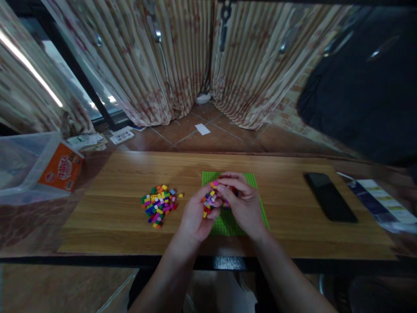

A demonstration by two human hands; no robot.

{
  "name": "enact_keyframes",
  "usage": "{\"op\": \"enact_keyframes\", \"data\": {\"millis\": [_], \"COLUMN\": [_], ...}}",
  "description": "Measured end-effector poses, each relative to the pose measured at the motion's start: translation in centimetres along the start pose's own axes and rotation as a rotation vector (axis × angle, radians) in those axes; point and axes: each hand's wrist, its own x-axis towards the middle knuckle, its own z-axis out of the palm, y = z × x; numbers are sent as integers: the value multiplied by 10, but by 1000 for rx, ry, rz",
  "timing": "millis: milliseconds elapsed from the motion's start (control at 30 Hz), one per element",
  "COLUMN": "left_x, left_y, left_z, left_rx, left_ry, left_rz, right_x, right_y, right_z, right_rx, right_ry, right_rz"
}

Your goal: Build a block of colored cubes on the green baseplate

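A green baseplate (228, 224) lies on the wooden table (286, 234) in front of me. Both hands meet just above it. My left hand (195, 215) is cupped round a handful of small coloured bricks (209, 200). My right hand (243, 202) has its fingers curled against the same cluster, its fingertips pinching at bricks on top. To the left of my hands, a loose pile of small coloured bricks (159, 205) sits on the table, apart from both hands.
A black phone (329, 196) lies on the table to the right, with printed paper (382, 204) beyond it. A clear plastic tub (31, 167) with an orange label stands at the left. Striped curtains (182, 61) hang behind, over a tiled floor.
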Motion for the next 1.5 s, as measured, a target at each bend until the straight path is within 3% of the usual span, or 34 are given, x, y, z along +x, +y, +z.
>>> {"op": "enact_keyframes", "data": {"millis": [133,367,633,1000,1267,1500], "left_x": [-5,-5,-4,-5,-2,1], "left_y": [0,0,-1,-7,-12,-15], "left_z": [0,-2,-1,5,4,4], "left_rx": [13,44,146,278,341,303], "left_ry": [-85,-98,-66,46,121,151], "left_rz": [-7,14,53,249,337,352], "right_x": [1,3,8,8,7,4], "right_y": [-2,-4,-1,-7,-4,-4], "right_z": [-1,-9,-16,-7,-8,-5], "right_rx": [-101,-266,-185,-160,-185,-364], "right_ry": [31,3,-98,-45,-49,2], "right_rz": [-68,-228,-163,-46,-75,-235]}}
